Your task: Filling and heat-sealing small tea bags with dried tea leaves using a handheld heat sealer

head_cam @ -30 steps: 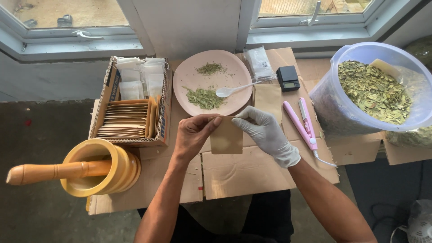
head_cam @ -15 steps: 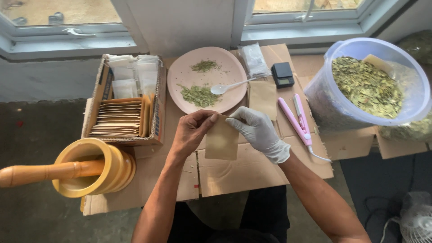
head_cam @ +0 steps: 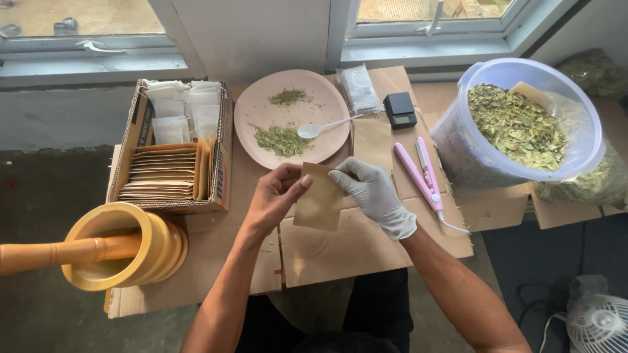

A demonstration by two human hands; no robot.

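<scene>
both hands (head_cam: 278, 196) (head_cam: 373, 189) pinch brown pouch (head_cam: 318, 204) top edge, below plate (head_cam: 261, 104).

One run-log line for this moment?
left hand: holds brown pouch | right hand: gloved, pinching pouch top | pink plate: herbs, spoon

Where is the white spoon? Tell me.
In the head view, the white spoon lies on the right edge of the pink plate, beside crushed green leaves, just beyond the gloved right hand.
</scene>
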